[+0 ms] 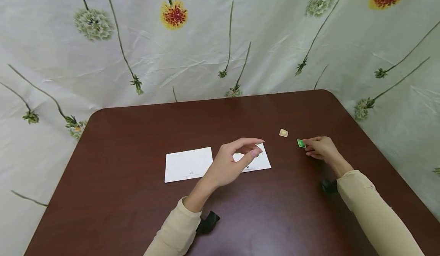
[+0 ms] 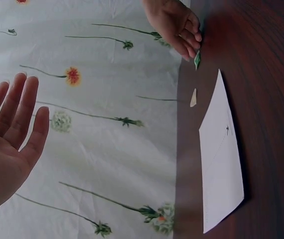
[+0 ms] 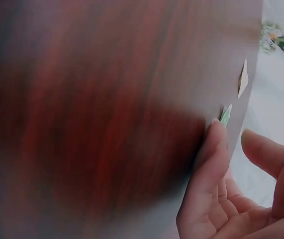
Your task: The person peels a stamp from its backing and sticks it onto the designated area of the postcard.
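Observation:
My right hand [image 1: 321, 148] reaches to a small green stamp [image 1: 301, 143] lying on the table. Its index fingertip touches the stamp's near edge, and in the right wrist view the thumb [image 3: 268, 152] stands apart from that finger. A similar cream stamp [image 1: 283, 133] lies a little farther back to the left. My left hand [image 1: 228, 162] hovers with fingers spread from the thumb, holding nothing. Beneath and behind it lie a white paper rectangle [image 1: 187, 164] and another white paper part [image 1: 259, 160], both with small print; the hand hides where they meet.
The dark reddish-brown table [image 1: 137, 130] has rounded far corners. A white cloth [image 1: 206, 53] printed with flowers hangs behind it and along the sides. Dark straps [image 1: 207, 222] sit at both wrists, below beige sleeves.

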Motion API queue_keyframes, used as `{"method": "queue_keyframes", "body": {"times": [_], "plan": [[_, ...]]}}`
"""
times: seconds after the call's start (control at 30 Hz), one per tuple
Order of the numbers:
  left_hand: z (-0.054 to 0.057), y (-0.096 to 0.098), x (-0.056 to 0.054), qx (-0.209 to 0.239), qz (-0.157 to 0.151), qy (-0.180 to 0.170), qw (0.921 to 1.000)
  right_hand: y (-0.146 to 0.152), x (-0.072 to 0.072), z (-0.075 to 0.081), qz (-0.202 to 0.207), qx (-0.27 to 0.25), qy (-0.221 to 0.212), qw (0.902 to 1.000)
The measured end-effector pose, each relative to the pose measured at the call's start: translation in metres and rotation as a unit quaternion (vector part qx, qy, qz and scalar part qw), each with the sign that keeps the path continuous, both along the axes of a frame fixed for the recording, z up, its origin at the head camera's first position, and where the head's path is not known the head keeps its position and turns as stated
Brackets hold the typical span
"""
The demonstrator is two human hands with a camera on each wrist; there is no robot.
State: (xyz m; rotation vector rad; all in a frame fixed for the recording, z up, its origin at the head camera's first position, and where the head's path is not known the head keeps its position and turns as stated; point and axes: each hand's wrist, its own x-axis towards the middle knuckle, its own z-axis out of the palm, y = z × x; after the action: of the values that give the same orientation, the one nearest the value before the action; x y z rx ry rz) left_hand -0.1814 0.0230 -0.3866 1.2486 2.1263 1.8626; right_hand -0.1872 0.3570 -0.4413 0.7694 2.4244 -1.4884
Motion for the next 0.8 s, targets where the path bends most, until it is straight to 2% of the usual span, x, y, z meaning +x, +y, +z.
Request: {"method": "queue_keyframes", "body": {"times": [0.17, 0.33, 0.57, 0.7, 0.8], "plan": [[0.000, 0.000, -0.001, 0.003, -0.001, 0.001, 1.0000, -0.004, -0.007, -0.002, 0.004, 0.068, -0.002, 0.9977], [-0.001, -0.001, -0.001, 0.003, 0.001, -0.001, 1.0000, -0.005, -0.008, -0.003, 0.005, 0.095, -0.003, 0.9954], [-0.002, 0.002, -0.002, 0.006, -0.007, -0.001, 1.0000, -0.004, 0.005, -0.001, -0.015, 0.064, 0.027, 0.9974], [-0.002, 0.003, 0.000, 0.003, -0.013, -0.010, 0.9999, -0.004, 0.021, -0.001, -0.016, 0.042, 0.046, 0.9979], [-0.004, 0.003, 0.001, -0.006, -0.016, -0.020, 0.9997, -0.009, 0.035, 0.003, -0.008, 0.022, 0.079, 0.9966]]}}
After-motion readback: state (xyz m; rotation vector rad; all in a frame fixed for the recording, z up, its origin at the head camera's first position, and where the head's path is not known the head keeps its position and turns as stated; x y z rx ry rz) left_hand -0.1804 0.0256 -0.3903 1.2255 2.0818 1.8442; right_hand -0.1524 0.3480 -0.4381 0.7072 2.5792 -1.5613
